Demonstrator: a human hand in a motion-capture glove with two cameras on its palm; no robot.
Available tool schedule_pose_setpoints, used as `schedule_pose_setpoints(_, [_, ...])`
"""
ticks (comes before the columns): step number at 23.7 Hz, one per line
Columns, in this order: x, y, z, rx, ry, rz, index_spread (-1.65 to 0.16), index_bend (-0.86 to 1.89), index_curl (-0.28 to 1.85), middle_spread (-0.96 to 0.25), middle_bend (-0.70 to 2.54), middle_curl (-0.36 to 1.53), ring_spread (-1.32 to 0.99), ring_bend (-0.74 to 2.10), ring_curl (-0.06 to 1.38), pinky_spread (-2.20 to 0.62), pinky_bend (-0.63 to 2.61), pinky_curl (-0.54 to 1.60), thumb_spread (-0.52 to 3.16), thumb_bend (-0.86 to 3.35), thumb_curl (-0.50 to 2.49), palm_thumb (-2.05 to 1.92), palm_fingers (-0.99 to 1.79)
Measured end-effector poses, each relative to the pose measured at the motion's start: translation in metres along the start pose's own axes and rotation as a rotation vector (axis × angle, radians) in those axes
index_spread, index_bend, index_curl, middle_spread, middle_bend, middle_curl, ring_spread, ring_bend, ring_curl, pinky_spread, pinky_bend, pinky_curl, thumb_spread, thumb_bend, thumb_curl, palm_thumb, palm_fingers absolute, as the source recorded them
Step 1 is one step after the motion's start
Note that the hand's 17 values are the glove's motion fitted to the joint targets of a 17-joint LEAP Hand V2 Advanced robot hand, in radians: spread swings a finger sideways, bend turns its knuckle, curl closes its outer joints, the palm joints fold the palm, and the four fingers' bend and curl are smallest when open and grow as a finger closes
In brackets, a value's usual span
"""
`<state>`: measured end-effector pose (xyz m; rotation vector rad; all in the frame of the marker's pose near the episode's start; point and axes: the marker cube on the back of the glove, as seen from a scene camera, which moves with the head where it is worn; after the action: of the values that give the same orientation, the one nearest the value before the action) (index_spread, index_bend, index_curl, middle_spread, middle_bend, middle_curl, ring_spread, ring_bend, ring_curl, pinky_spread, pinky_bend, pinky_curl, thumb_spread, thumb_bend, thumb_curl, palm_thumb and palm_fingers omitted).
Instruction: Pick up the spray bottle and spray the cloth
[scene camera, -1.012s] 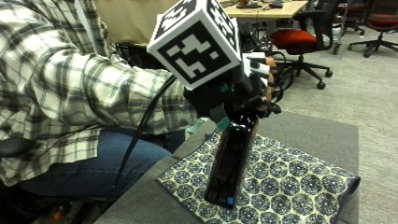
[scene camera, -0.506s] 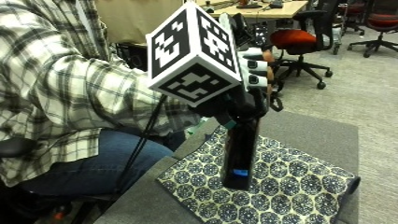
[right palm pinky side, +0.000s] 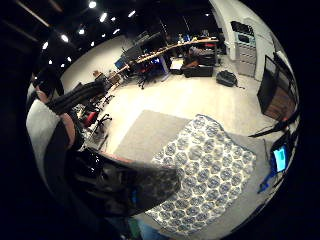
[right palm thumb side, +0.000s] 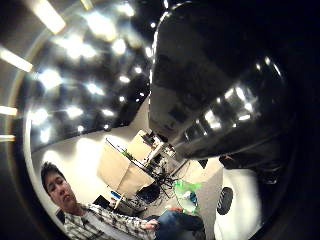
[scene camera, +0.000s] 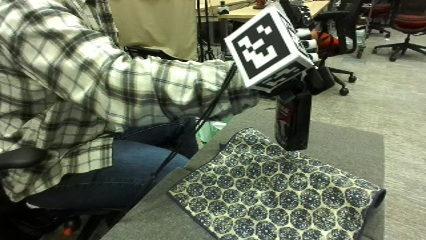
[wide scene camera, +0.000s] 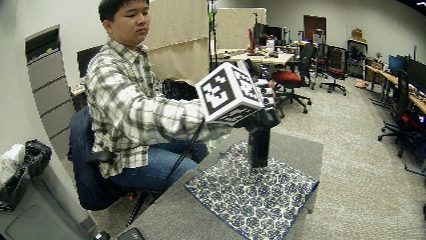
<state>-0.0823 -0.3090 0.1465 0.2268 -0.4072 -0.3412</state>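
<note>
While the right hand (scene camera: 313, 75) grips the dark spray bottle (scene camera: 293, 122) near its top, holding it upright in the air above the patterned cloth (scene camera: 279, 195) on the table (scene camera: 353, 145), step 1 looks done; spraying remains.

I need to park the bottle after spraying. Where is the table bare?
Bare grey table shows beyond the blue-and-white patterned cloth, on its far side, and a strip along the near edge beside the person. The middle is crowded: the gloved right hand holds the dark spray bottle above the cloth.
</note>
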Motion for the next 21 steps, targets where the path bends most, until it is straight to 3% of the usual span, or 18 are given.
schedule_pose_setpoints(10, [0.038, -0.021, 0.090, -0.011, -0.155, 0.029, -0.25, 0.17, 0.61, -0.09, 0.60, 0.53, -0.17, 0.63, 0.47, -0.15, 0.57, 0.42, 0.42, -0.03, 0.82, 1.07, 1.28])
schedule_pose_setpoints(21, [0.070, -0.016, 0.125, -0.078, -0.204, 0.059, -0.24, 0.18, 0.61, -0.07, 0.60, 0.53, -0.15, 0.63, 0.48, -0.17, 0.51, 0.41, 0.43, -0.03, 0.82, 1.08, 1.25])
